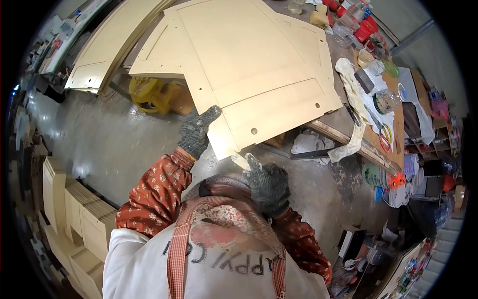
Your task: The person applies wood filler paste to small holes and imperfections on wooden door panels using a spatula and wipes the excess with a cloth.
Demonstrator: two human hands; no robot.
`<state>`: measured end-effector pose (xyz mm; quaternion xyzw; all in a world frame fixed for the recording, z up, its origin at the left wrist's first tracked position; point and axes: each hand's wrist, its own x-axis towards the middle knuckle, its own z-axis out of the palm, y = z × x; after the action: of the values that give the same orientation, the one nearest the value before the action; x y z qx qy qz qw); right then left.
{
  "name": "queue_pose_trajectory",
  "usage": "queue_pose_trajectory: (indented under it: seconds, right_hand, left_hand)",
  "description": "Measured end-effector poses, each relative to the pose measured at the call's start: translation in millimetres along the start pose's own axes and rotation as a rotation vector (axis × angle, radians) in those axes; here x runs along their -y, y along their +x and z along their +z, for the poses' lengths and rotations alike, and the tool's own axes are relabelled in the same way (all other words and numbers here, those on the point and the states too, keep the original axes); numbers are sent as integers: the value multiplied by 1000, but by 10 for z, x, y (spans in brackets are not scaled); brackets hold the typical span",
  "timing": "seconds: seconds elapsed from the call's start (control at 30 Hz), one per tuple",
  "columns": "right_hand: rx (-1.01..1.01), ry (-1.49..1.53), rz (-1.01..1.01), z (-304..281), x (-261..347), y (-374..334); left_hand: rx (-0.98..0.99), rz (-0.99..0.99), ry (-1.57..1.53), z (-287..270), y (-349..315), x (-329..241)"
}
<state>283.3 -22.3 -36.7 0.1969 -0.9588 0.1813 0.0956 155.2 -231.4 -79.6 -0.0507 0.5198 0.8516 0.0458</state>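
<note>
A large cream panel with grooved lines and round holes lies on the workbench, its near corner jutting past the bench edge. My left hand, in a dark grey knit glove, grips the panel's left edge close to that corner. In my right hand, gloved the same way, a small pale flat piece is pinched between the fingers. It meets the panel's near edge by the corner; its exact kind is unclear. Another cream panel shows beneath the large one at the left.
Long cream panels rest at the far left, near a yellow stool. On the bench's right side are a crumpled cloth, scissors and plastic bottles. Buckets stand below. Stacked cream panels stand at lower left.
</note>
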Motion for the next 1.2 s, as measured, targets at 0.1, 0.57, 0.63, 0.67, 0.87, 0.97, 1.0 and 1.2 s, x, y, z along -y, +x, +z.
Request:
queue_pose_trajectory:
  seconds: [0.1, 0.57, 0.63, 0.67, 0.87, 0.97, 1.0, 1.2]
  right_hand:
    - [120, 139, 48, -27, 30, 131]
    - [-47, 119, -183, -40, -118, 157]
    - [-19, 62, -198, -110, -127, 144]
    - [25, 59, -180, -106, -160, 132]
    - [9, 190, -182, -119, -117, 249]
    - [79, 137, -158, -209, -130, 197]
    - [159, 66, -111, -247, -130, 178]
    - [43, 271, -96, -59, -71, 287]
  left_hand:
    - [-25, -115, -140, 184, -78, -186]
    - [9, -70, -111, 148, -64, -172]
    - [14, -71, -135, 125, -62, -163]
    - [26, -77, -154, 116, -61, -160]
    - [6, -98, -128, 129, -63, -132]
    - [-1, -80, -104, 100, -65, -139]
    - [-6, -80, -106, 116, -76, -150]
    - [12, -108, -87, 126, -55, -138]
